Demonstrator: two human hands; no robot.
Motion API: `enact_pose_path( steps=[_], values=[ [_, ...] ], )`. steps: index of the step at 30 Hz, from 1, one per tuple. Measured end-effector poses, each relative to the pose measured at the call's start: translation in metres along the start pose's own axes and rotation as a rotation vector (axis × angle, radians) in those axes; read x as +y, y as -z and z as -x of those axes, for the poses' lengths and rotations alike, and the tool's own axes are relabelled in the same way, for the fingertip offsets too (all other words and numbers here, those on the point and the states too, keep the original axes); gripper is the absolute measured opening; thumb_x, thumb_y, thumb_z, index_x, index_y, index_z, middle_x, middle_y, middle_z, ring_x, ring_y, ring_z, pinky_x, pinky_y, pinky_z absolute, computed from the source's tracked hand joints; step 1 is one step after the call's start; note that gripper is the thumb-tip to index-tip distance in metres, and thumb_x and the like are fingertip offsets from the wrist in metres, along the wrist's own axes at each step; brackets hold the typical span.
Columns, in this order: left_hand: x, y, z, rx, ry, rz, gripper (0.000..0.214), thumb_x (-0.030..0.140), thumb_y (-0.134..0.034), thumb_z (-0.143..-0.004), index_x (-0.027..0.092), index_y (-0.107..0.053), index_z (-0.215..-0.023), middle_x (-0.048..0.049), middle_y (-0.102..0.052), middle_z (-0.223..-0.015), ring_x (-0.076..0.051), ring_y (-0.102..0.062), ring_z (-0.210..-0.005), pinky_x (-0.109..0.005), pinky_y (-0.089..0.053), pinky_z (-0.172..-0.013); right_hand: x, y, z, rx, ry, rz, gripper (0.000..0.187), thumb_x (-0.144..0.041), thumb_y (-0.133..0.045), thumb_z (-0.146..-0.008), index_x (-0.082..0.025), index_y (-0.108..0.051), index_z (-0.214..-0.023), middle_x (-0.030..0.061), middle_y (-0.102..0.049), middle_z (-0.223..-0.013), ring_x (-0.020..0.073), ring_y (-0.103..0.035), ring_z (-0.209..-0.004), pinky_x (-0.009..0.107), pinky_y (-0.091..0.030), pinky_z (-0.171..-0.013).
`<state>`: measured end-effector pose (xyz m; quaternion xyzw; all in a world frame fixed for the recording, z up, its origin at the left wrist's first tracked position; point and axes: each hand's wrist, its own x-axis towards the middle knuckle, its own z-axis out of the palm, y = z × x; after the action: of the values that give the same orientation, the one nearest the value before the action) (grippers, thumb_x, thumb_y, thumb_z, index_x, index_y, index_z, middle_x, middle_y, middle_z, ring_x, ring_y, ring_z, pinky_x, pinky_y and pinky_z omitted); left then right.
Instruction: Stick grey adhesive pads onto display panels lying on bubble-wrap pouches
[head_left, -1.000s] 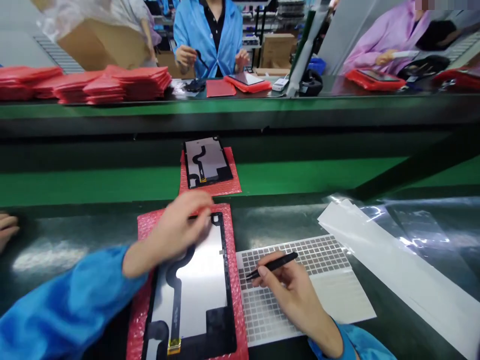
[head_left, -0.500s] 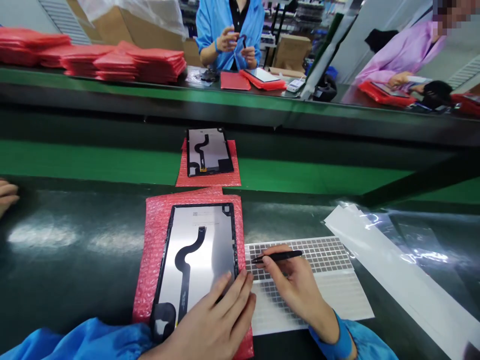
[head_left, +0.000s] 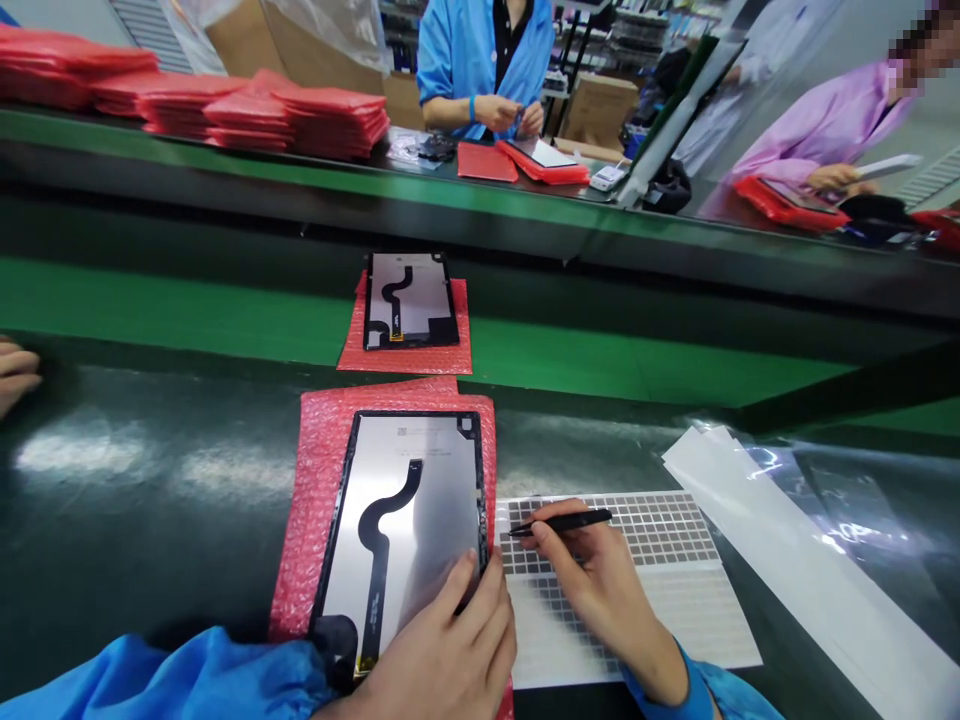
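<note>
A tablet screen panel point(head_left: 435, 500) lies with its silver back up, a curved black flex cable point(head_left: 375, 560) running along it. Beneath it is a red bubble-wrap bag point(head_left: 300, 530). My left hand point(head_left: 457, 640) rests on the panel's lower right part, its fingers stretched out over the right edge. In my right hand point(head_left: 600, 580) is a pair of black tweezers point(head_left: 574, 520), pinched between thumb and fingers. The tips point left, at a white sheet of small grey square stickers point(head_left: 660, 530); whether they touch it I cannot tell.
Another panel point(head_left: 420, 300) lies on a red bag point(head_left: 442, 360) farther back. White strips point(head_left: 795, 560) and clear film point(head_left: 870, 510) lie at right. Stacks of red bags point(head_left: 330, 120) line the raised shelf. Co-workers sit beyond it; another person's hand point(head_left: 15, 375) shows at far left.
The view has shifted slightly. My left hand stays on the panel and the tweezers remain over the sticker sheet. The co-worker opposite has lowered their hands.
</note>
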<state>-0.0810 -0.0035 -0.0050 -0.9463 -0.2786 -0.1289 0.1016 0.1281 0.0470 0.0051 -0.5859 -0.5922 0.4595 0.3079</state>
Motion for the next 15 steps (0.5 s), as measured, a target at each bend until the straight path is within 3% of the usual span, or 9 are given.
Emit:
enact_pose_path(
  steps=[15],
  values=[
    [0.0024, -0.0028, -0.002, 0.016, 0.01, 0.007, 0.029, 0.036, -0.057, -0.099, 0.018, -0.079, -0.109, -0.01, -0.075, -0.113, -0.034, -0.059, -0.119, -0.053, -0.031, -0.104, 0.0045, 0.0007, -0.0034, 0.053, -0.065, -0.129, 0.029, -0.05, -0.073, -0.093, -0.02, -0.072, -0.095, 0.0074, -0.079, -0.083, 0.0239, -0.079, -0.074, 0.034, -0.066, -0.071]
  ],
)
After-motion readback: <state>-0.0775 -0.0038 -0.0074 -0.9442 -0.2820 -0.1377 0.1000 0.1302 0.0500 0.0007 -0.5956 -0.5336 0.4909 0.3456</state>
